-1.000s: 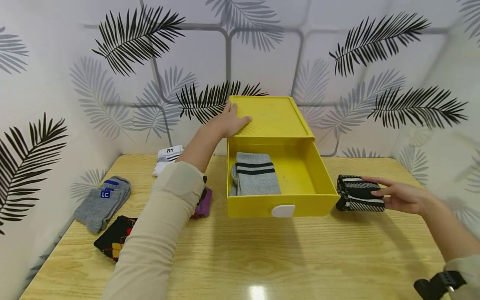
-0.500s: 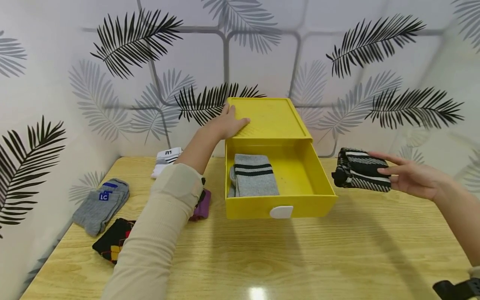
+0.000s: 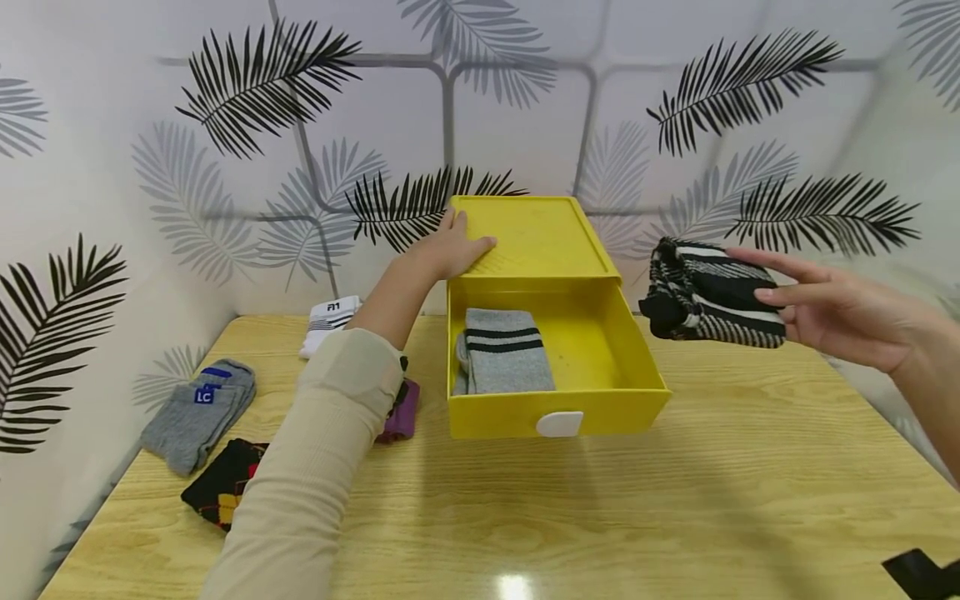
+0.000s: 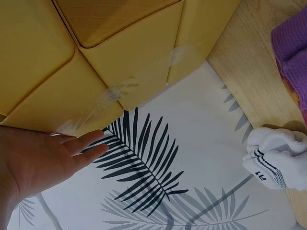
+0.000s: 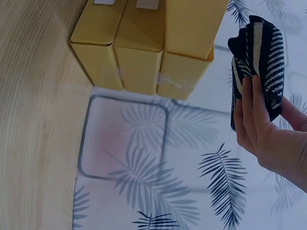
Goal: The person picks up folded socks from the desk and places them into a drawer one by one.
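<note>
A yellow drawer cabinet (image 3: 525, 237) stands at the table's middle, its top drawer (image 3: 510, 417) pulled out. Folded grey socks with black stripes (image 3: 510, 354) lie along the drawer's left side. My left hand (image 3: 442, 250) rests on the left edge of the cabinet's top, fingers extended; in the left wrist view that hand (image 4: 43, 158) lies at the yellow side wall. To the right of the drawer, my right hand (image 3: 847, 304) pinches folded black-and-white patterned socks (image 3: 720, 292) in the air, thumb on one side and fingers on the other, as the right wrist view shows the socks (image 5: 264, 62).
On the wooden table (image 3: 637, 517), left of the cabinet, lie grey socks (image 3: 198, 412), black argyle socks (image 3: 225, 483), purple socks (image 3: 401, 412) partly behind the left sleeve, and white socks (image 3: 330, 321). A leaf-patterned wall (image 3: 525, 125) backs the table.
My right hand has lifted the black-and-white socks off the table, up beside the open drawer and slightly left. My left hand has stayed on the cabinet's top.
</note>
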A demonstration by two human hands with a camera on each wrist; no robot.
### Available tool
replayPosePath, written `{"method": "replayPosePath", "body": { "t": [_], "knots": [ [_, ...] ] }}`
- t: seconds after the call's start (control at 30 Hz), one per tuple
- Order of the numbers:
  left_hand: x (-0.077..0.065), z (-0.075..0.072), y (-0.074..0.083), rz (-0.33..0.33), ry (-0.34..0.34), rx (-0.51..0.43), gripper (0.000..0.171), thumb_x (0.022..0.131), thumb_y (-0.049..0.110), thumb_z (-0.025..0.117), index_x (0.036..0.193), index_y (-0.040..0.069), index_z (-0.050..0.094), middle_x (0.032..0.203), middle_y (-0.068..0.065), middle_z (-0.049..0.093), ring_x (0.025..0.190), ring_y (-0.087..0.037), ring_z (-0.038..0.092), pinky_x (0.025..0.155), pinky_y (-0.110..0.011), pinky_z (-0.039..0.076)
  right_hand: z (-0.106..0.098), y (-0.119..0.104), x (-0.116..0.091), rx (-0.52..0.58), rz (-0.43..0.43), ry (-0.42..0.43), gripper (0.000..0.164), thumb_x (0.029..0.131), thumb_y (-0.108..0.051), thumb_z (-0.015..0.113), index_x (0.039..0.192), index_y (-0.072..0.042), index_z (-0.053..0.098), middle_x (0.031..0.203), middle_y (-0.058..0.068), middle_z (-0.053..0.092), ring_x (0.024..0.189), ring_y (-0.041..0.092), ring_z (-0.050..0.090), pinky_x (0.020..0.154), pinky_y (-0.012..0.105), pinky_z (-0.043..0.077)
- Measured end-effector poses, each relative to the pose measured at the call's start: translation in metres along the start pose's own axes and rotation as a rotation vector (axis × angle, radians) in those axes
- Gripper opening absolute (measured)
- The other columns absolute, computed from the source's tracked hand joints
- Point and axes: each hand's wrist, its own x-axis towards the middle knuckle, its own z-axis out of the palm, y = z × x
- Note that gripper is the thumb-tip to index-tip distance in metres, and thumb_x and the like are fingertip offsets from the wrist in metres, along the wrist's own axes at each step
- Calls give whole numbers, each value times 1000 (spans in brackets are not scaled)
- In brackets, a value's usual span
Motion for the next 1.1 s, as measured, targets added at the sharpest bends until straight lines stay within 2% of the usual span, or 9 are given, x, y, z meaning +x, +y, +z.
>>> {"method": "replayPosePath", "body": {
  "t": [0.07,0.13,0.23,0.27,0.37,0.5,0.77,0.97,1.1],
  "knots": [
    [0,0,0,-1,-2,-2,76,95,55,26,147,13,-9,150,-4,-21,136,-32,3,107,-48,12,10,-2,2,28,-8,-45,53,99,3,31,135,-33,47,126,-1,17,65,11,50,57,23,44],
    [0,1,0,-1,0,-2,76,95,55,26,147,12,-9,150,-4,-21,136,-32,4,106,-48,13,21,-2,5,55,-10,-84,53,98,4,31,136,-30,47,134,-2,12,68,11,50,58,23,44],
    [0,1,-1,-4,3,4,76,95,55,26,147,12,-9,150,-4,-21,136,-32,5,106,-47,14,39,-1,13,64,-16,-138,53,97,6,32,137,-26,46,143,-6,-17,71,10,49,58,21,44],
    [0,1,-1,-4,4,5,76,95,55,26,147,12,-8,150,-4,-21,136,-32,5,106,-47,14,45,0,16,56,-14,-146,53,97,7,33,137,-25,46,145,-6,-17,70,10,48,59,21,43],
    [0,1,-1,-7,3,7,76,95,55,26,147,12,-8,150,-3,-20,136,-32,6,106,-47,15,61,4,25,91,-9,-216,53,96,8,33,139,-21,44,149,-1,10,85,13,55,72,24,48],
    [2,1,-2,-14,3,12,76,94,56,26,147,13,-9,150,-3,-20,136,-33,8,105,-48,17,79,8,36,106,-1,-254,50,96,8,35,138,-18,45,134,8,44,110,26,53,89,37,44],
    [4,3,-2,-7,22,5,76,94,56,27,147,13,-7,150,-4,-19,135,-34,9,105,-50,17,105,15,52,-57,15,-104,44,93,2,48,132,-18,51,110,9,38,71,12,50,69,27,48],
    [3,2,-1,-8,20,7,76,94,57,26,147,14,-8,150,-3,-19,135,-35,10,105,-50,17,118,18,58,-178,60,-28,50,92,-2,53,138,-14,40,121,13,48,90,20,57,73,29,49],
    [2,2,-2,-10,18,1,77,94,57,26,147,14,-8,150,-3,-20,135,-35,10,104,-51,17,126,18,61,-353,77,34,53,91,-6,56,140,-12,38,135,16,33,97,22,52,75,27,47]
  ]
}}
